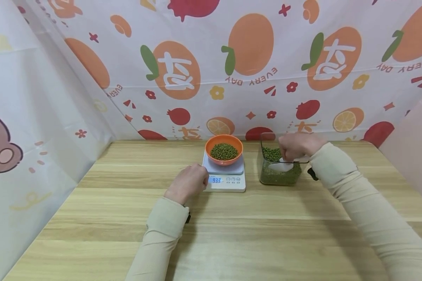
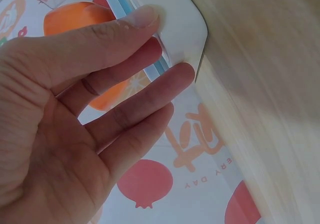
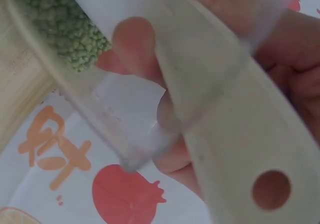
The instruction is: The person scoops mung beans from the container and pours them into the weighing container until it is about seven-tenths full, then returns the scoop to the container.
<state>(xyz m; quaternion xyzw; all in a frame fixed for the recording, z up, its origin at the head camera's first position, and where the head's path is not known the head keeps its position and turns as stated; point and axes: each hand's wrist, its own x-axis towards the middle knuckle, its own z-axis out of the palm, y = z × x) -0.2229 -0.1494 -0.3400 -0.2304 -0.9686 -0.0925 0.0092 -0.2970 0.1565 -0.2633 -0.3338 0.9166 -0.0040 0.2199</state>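
Observation:
My right hand [image 1: 299, 144] grips the pale handle [image 3: 235, 114] of a white scoop [image 1: 282, 166], reaching over the rim into a clear container [image 1: 280, 180]. The scoop's bowl is down among green mung beans [image 1: 272, 154] inside it. To the left, my left hand [image 1: 190, 181] is beside a white kitchen scale [image 1: 228, 187]; the left wrist view shows its thumb and fingertips [image 2: 177, 76] right at the scale's corner, fingers loosely extended. On the scale's platform stands an orange bowl [image 1: 224, 162] with mung beans [image 1: 224, 151] in it. The scale's display [image 1: 216, 180] is lit with digits.
The wooden table [image 1: 232, 242] carries the scale and the container near its back edge. Behind them hangs a fruit-printed cloth [image 1: 211, 89], and another printed sheet [image 1: 45, 97] closes off the left side.

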